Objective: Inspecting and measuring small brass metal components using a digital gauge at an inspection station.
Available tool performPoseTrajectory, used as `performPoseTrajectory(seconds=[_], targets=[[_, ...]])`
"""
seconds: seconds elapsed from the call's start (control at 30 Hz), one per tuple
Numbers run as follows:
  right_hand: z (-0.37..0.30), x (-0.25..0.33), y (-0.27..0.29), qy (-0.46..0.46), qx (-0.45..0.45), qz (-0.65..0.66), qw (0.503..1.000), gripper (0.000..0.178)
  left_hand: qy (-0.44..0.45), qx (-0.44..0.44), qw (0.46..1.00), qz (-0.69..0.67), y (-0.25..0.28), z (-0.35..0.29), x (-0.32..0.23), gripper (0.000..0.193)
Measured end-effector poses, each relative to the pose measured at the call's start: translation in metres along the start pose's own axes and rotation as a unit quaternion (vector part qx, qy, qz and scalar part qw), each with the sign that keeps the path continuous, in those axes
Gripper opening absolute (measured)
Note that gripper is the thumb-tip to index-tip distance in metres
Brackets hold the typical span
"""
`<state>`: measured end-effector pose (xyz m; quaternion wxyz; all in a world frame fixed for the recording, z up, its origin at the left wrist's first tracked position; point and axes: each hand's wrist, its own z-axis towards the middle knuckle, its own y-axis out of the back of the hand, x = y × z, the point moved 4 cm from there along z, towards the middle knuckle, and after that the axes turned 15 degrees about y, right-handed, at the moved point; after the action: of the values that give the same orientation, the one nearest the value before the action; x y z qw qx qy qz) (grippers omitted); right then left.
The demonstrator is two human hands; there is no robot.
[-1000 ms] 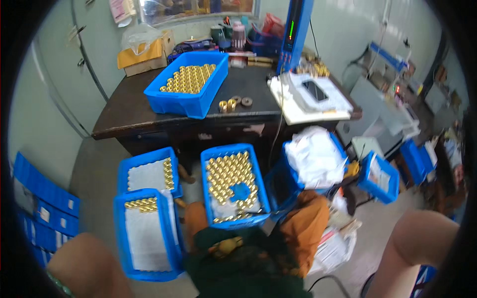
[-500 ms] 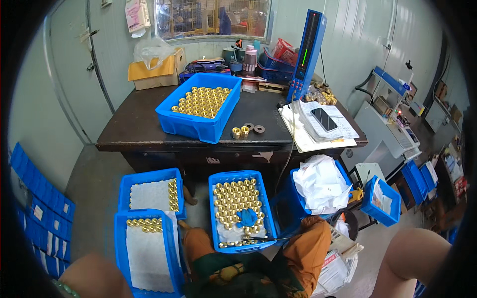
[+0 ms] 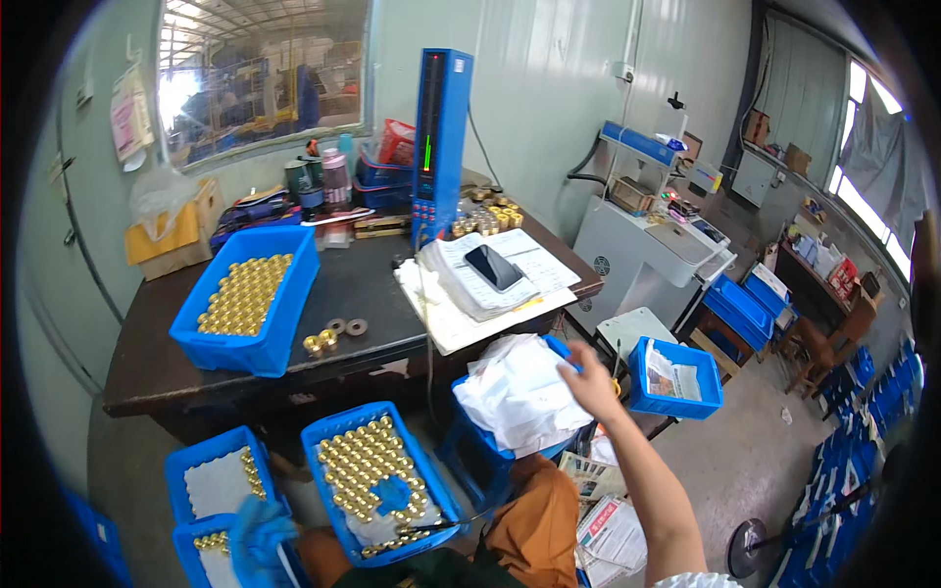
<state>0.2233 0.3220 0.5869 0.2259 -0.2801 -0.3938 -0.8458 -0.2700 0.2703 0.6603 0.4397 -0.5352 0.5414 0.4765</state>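
Observation:
My right hand [image 3: 591, 384] is bare and reaches out over the right edge of a pile of crumpled white paper [image 3: 520, 392] in a blue bin. Its fingers are apart, and whether they touch the paper I cannot tell. At the lower left, a blurred blue glove [image 3: 260, 539], seemingly on my left hand, hangs over a blue bin [image 3: 196, 578] with brass fittings; its fingers are smeared. Between my hands stands another blue bin [image 3: 316, 431] with rows of brass fittings [image 3: 368, 461], a blue cloth-like piece [image 3: 393, 495] and a dark pen-shaped tool [image 3: 426, 527].
On the dark desk [image 3: 147, 363] stand a blue bin [image 3: 260, 353] of brass fittings, loose rings [image 3: 357, 326], a phone [image 3: 493, 267] on papers and a tall blue gauge column [image 3: 441, 147]. A cable hangs down its front. Newspapers [image 3: 613, 534] lie at lower right.
The view has turned to the right. My right hand has come into view, stretched toward the white paper. The blue glove has appeared over the lower left bin.

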Motion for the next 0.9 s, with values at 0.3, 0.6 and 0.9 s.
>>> performPoseTrajectory(seconds=[0.3, 0.6, 0.9], targets=[[-0.012, -0.224, -0.059, -0.200, 0.073, -0.167, 0.963, 0.082, 0.057, 0.435, 0.888, 0.142, -0.277, 0.096, 0.141, 0.066], [-0.043, -0.160, -0.086, 0.106, 0.094, -0.071, 0.987, 0.015, 0.388, 0.266, 0.876, -0.109, -0.423, 0.160, 0.255, 0.057], [-0.007, -0.212, -0.073, -0.084, 0.061, 0.071, 0.992, 0.024, 0.379, 0.161, 0.908, -0.072, -0.416, 0.182, 0.312, 0.037]])
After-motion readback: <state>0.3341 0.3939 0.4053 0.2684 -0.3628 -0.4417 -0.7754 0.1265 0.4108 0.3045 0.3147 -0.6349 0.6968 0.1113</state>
